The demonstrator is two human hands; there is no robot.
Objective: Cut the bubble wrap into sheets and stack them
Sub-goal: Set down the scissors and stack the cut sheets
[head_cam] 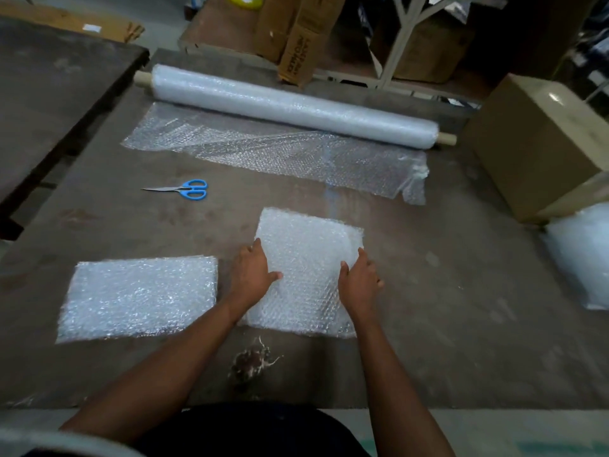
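scissors [192,189]: blue handles, I see
bubble wrap sheets [138,296]: clear-white, dotted with bubbles
table [445,291]: brown, mottled
box [540,143]: probably tan

The bubble wrap roll [293,107] lies along the table's [445,291] far edge, its loose end [280,156] spread before it. The scissors [184,189] lie left of centre. Two cut sheets sit nearer: the left sheet [138,296] toward the near-left corner, the middle sheet [306,258] beside it. A box [540,143] stands at the right edge.

A long bubble wrap roll [293,107] is laid across the far side of the table, its loose end [280,153] spread flat toward the near edge. A cut sheet [306,268] is laid flat at centre; a stack of sheets [138,296] is set just left. Blue-handled scissors [188,189] are laid closed between roll and stack
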